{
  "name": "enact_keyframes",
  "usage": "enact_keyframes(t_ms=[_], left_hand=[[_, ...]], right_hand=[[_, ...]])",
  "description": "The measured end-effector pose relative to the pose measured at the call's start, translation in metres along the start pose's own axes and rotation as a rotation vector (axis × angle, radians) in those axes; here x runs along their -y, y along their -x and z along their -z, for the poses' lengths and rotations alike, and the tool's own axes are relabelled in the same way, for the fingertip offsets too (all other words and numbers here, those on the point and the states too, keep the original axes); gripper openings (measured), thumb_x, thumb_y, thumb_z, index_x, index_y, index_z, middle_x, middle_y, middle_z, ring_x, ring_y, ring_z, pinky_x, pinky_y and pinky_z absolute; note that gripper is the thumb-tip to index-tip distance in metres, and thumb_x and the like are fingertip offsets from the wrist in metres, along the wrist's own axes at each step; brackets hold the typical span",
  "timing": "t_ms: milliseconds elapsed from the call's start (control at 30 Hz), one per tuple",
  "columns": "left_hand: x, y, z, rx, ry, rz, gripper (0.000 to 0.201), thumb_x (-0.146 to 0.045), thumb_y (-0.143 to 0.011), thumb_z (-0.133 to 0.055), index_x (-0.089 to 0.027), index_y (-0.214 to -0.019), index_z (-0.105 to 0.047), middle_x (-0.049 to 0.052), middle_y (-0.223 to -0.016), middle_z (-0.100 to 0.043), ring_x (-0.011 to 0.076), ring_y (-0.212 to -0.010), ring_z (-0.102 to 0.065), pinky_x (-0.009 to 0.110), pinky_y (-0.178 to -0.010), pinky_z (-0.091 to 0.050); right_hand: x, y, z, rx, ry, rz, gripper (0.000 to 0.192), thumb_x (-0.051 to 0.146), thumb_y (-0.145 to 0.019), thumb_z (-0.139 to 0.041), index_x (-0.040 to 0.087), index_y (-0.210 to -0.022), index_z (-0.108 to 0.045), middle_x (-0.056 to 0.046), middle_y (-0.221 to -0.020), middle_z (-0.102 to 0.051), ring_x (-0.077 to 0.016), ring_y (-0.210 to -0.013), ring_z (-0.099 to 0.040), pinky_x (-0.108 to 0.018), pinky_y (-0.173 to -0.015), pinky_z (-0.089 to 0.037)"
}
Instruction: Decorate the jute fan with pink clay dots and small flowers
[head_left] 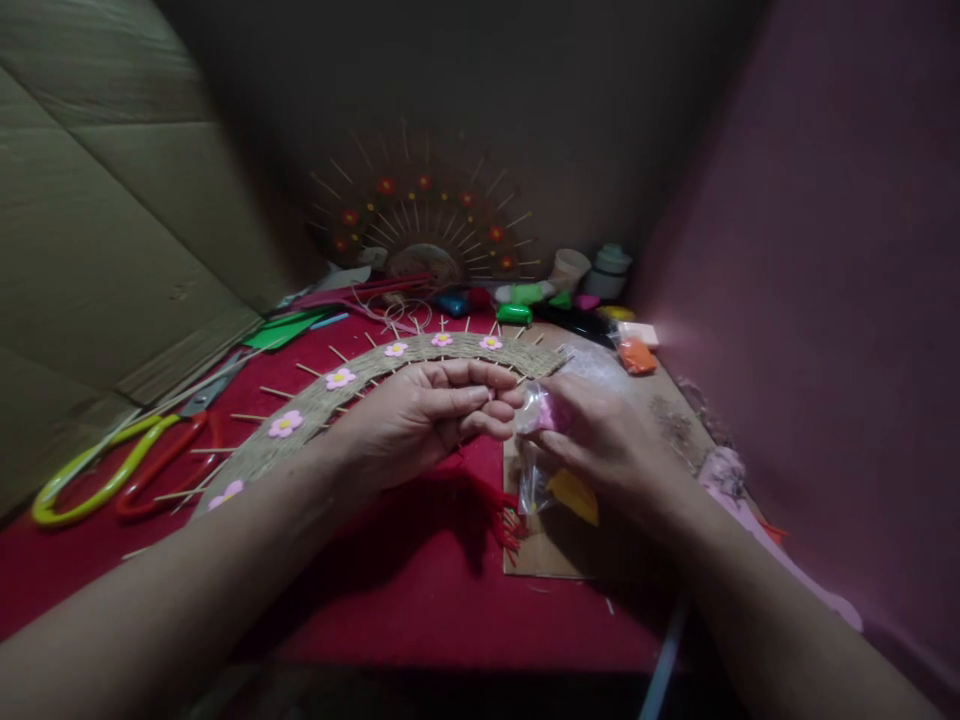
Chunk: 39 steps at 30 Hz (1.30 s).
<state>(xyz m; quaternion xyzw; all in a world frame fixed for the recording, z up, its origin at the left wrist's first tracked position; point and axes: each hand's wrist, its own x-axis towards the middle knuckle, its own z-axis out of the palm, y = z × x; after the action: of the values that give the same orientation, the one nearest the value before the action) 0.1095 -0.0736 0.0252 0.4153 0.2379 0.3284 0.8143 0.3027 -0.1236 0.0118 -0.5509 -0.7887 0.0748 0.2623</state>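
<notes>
My left hand (442, 410) is closed in a pinch, with a tiny pink piece (492, 396) just showing at the fingertips. Facing it, my right hand (600, 425) grips a clear plastic packet (531, 408) with soft pink clay (553, 410) inside. Behind both hands curves a woven straw arch (360, 372), dotted with pink flowers (340, 379) that have yellow centres. Thin sticks poke out along both of its edges. My left forearm hides the arch's near left end. Under my right hand are another clear wrapper (532, 480) and a yellow piece (576, 497).
Large scissors (161, 440) with yellow and red handles lie at left beside a cardboard wall (112, 220). A brown board (544, 555) rests on the red cloth (420, 610). Behind stand a finished-looking fan (424, 215), clay packets (514, 314) and a jar (609, 270). An orange packet (637, 355) lies right.
</notes>
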Motion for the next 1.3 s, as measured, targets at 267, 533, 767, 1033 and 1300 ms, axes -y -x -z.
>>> enact_keyframes(t_ms=[267,533,767,1033,1300], left_hand=[[0.0,0.002,0.002,0.042,-0.001,-0.042,0.016,0.004,-0.073,-0.059,-0.008,-0.079,-0.069,0.006,-0.069,-0.067,0.0111,-0.061,-0.065,0.015,-0.055,-0.054],[-0.003,0.008,0.001,-0.023,-0.07,0.0,0.019,-0.027,-0.086,-0.057,-0.013,-0.076,-0.063,-0.003,-0.049,-0.056,0.0043,-0.028,-0.043,0.011,-0.024,-0.035],[-0.007,0.009,-0.005,-0.012,-0.126,-0.091,0.003,-0.011,-0.081,-0.059,-0.014,-0.08,-0.06,0.001,-0.067,-0.066,0.0054,-0.045,-0.057,0.009,-0.034,-0.042],[-0.019,0.009,-0.001,-0.303,-0.506,-0.371,0.021,-0.035,-0.088,-0.052,-0.018,-0.078,-0.059,-0.004,-0.055,-0.055,0.0043,-0.038,-0.047,0.015,-0.032,-0.032],[-0.026,0.016,0.001,-0.27,-1.042,-0.448,0.012,-0.019,-0.086,-0.052,-0.014,-0.079,-0.06,0.004,-0.066,-0.066,0.0125,-0.054,-0.062,0.021,-0.042,-0.044]], right_hand=[[-0.01,0.0,-0.005,-0.093,-0.023,-0.005,0.011,0.023,-0.076,-0.058,0.019,-0.073,-0.049,-0.001,-0.071,-0.052,-0.0135,-0.063,-0.045,-0.027,-0.057,-0.033],[-0.014,0.002,-0.004,-0.154,-0.033,0.018,0.01,0.026,-0.079,-0.059,0.018,-0.084,-0.055,-0.001,-0.071,-0.052,-0.0138,-0.063,-0.044,-0.027,-0.057,-0.034],[-0.012,0.002,0.0,-0.216,-0.026,0.064,0.009,0.025,-0.079,-0.059,0.019,-0.079,-0.052,0.0,-0.07,-0.049,-0.0133,-0.063,-0.045,-0.026,-0.058,-0.034],[-0.005,0.001,0.005,-0.214,-0.01,0.057,0.011,0.023,-0.076,-0.062,0.018,-0.074,-0.053,0.0,-0.066,-0.049,-0.0131,-0.06,-0.044,-0.028,-0.056,-0.033],[-0.005,0.003,0.004,-0.173,0.034,0.078,0.011,0.027,-0.078,-0.06,0.017,-0.075,-0.055,-0.001,-0.067,-0.05,-0.0137,-0.06,-0.045,-0.028,-0.056,-0.033]])
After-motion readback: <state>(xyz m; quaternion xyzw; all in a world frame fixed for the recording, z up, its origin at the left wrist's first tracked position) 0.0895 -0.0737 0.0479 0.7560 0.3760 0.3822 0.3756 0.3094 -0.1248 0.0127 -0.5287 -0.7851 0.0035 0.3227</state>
